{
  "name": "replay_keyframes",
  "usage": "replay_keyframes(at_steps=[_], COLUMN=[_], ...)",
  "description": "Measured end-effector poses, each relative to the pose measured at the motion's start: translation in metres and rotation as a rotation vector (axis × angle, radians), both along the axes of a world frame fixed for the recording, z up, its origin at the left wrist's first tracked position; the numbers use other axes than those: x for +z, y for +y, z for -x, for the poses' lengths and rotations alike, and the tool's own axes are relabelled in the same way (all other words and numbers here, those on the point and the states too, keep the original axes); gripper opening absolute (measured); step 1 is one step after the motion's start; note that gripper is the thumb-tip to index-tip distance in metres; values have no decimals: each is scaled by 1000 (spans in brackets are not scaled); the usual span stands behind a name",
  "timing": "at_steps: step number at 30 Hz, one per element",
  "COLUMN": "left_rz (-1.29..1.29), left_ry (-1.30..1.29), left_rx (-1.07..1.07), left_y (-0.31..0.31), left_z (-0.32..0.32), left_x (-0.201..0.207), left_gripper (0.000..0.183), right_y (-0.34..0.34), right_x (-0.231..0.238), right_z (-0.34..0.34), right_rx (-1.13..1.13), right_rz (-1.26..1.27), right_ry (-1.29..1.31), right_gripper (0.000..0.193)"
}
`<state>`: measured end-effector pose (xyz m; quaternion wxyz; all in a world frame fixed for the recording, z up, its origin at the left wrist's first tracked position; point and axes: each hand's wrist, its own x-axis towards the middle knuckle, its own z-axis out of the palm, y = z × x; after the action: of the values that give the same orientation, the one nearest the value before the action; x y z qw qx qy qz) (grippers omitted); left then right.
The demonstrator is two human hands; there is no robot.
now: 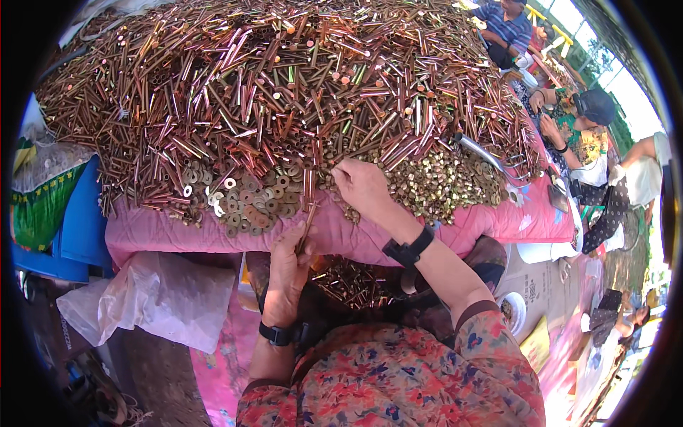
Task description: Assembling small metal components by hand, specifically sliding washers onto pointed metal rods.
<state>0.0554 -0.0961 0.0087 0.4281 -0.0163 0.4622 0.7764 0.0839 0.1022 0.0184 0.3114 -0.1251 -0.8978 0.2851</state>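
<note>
"Across the far side of my feed sprawls one enormous pile of coppery metal tubes (pixel 284 85), with a pink quilt (pixel 178 233) showing along its near edge!"

"Copy. What's smaller?"

"Right: a heap of brassy nuts (pixel 434 188). Left: a patch of flat washers (pixel 252 213)."

"And the hands?"

"I've got the right hand (pixel 363 186) between those two, far fingertips by the tubes; whether they pinch anything, I can't tell. Nearer, the left hand (pixel 288 260) is clamped on a slim metal rod (pixel 308 224), tilted, over the quilt, right of the washers."
</note>
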Motion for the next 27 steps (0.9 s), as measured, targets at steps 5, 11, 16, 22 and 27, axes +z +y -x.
replay_keyframes(at_steps=[5,11,16,22,27], left_rz=[-107,-180,-155,-2,46], left_ry=[-55,-124,-8,205,324], left_rx=[107,85,140,235,200], left_y=[-8,-3,-12,-17,-17], left_z=[2,0,3,2,-2], left_x=[-16,-15,-12,6,13], left_gripper=[26,24,23,15,11], right_y=[-19,-38,-38,-45,-42], right_x=[4,-14,14,35,39], right_z=[13,29,0,-48,-61], right_rx=[-2,-115,-27,85,139], right_rz=[14,174,188,-204,-263], right_ry=[-375,-353,-224,-71,-50], right_gripper=[27,42,23,33,36])
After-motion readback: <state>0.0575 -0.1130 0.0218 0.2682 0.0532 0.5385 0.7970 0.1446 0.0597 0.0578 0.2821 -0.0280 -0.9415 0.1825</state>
